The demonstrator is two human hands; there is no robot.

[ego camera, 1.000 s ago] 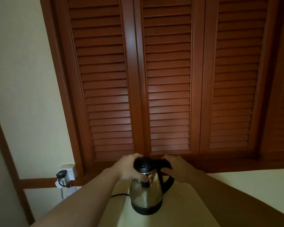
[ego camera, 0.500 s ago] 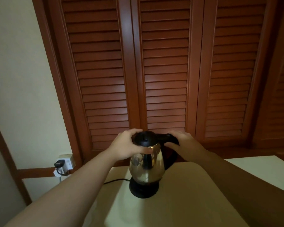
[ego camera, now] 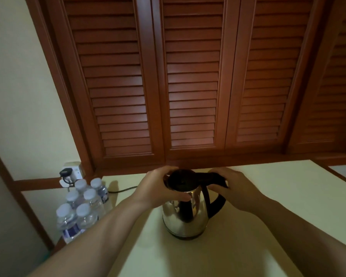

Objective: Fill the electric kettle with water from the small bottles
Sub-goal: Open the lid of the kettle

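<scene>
On the pale cream table point(ego camera: 268, 196), near its middle, stands the electric kettle point(ego camera: 185, 218): a rounded, polished steel body that mirrors the room, sitting upright on a dark round base, with a black plastic lid point(ego camera: 181, 179) on top and a curved black handle point(ego camera: 216, 202) sweeping down its right side. The left hand point(ego camera: 158, 188) wraps the upper body just under the lid, fingers curled over the far rim and thumb pressed against the shiny steel on the near side. The right hand point(ego camera: 234, 189) lies over the top of the handle where it joins the lid, fingers bent around the black plastic in a grip. A thin black cord point(ego camera: 122, 190) runs from behind the kettle leftward across the table toward a wall socket point(ego camera: 73, 171), where a black plug point(ego camera: 65, 172) sits.

At the table's left edge is a cluster of small bottles point(ego camera: 82, 208) (six pale caps show), clear ribbed plastic with dark blue labels, standing upright and packed against one another, well apart from the kettle. Behind the table rises a row of reddish-brown wooden louvred doors point(ego camera: 192, 80), their slats flat and evenly spaced, framed by smooth matching trim. To the left is a plain, matte cream wall point(ego camera: 18, 86)
</scene>
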